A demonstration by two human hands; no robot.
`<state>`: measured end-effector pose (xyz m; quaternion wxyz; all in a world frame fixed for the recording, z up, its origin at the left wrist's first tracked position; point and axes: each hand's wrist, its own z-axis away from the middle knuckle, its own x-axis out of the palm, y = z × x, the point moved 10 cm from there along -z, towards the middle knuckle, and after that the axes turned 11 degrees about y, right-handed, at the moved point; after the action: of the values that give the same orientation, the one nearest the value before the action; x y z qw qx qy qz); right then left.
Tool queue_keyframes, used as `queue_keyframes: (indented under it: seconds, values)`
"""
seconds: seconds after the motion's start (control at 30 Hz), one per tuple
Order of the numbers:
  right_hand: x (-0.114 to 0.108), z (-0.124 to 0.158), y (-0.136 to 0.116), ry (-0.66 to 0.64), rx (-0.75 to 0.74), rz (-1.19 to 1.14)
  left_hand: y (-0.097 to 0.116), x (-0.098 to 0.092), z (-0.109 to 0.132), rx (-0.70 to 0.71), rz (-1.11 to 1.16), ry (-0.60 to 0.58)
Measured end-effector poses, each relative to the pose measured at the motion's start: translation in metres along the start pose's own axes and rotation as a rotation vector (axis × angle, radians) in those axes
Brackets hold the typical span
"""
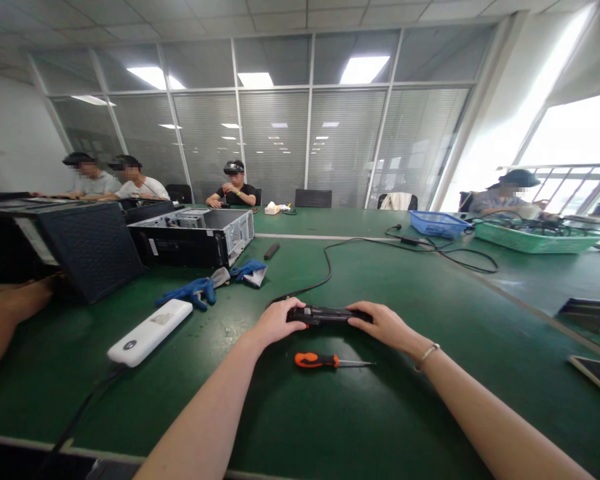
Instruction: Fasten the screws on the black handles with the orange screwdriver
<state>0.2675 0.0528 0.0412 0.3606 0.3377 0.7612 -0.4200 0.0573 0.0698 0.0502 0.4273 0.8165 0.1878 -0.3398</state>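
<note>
On a green workbench (430, 427), an opened computer case (190, 239) sits to the left, with blue work gloves (193, 291) and a white plastic device (150, 332) lying clear of the working space. The left hand (277, 321) and right hand (380, 325) clamp a black plastic part (325, 315) from either end, steadying it on the bench at front centre, an orange-handled screwdriver (320, 361) just below, within easy reach.

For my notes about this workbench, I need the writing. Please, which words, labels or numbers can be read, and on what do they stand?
No text can be read clearly.
Round black logo on the white power bank: too small to read.
Grey label on the power bank: too blurred.
White strip on the black computer case: too blurred.
</note>
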Motion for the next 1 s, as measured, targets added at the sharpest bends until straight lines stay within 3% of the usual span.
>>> queue_keyframes:
  seconds: [0.1, 0.23, 0.27, 0.4, 0.5, 0.6, 0.7, 0.77, 0.87, 1.0]
  values:
    - [-0.006, 0.002, -0.012, 0.106, -0.048, 0.095, 0.000, 0.000, 0.001, 0.011, 0.025, 0.015]
    - [-0.021, 0.010, -0.062, 0.266, -0.166, 0.115, 0.001, -0.001, 0.003, 0.021, 0.001, 0.033]
    - [-0.018, 0.013, -0.078, 0.234, -0.189, 0.075, 0.002, -0.001, 0.003, 0.025, -0.012, 0.033]
    - [0.027, 0.034, -0.133, -0.169, -0.310, 0.016, 0.003, 0.000, 0.003, 0.052, -0.038, 0.049]
    - [0.036, 0.039, -0.147, -0.229, -0.342, 0.058, 0.002, 0.001, 0.004, 0.061, -0.030, 0.071]
    - [0.005, 0.023, -0.147, -0.029, -0.295, -0.051, 0.003, 0.001, 0.005, 0.072, -0.007, 0.080]
    - [-0.052, 0.006, -0.134, 0.376, -0.130, -0.254, 0.004, 0.000, 0.007, 0.091, 0.021, 0.086]
    - [-0.076, 0.006, -0.127, 0.607, -0.067, -0.342, 0.005, 0.001, 0.007, 0.106, 0.039, 0.080]
    - [-0.081, 0.014, -0.124, 0.795, -0.094, -0.313, 0.007, 0.006, 0.007, 0.146, 0.056, 0.061]
    - [-0.062, 0.025, -0.124, 0.866, -0.262, -0.224, 0.006, 0.012, 0.005, 0.154, 0.030, 0.036]
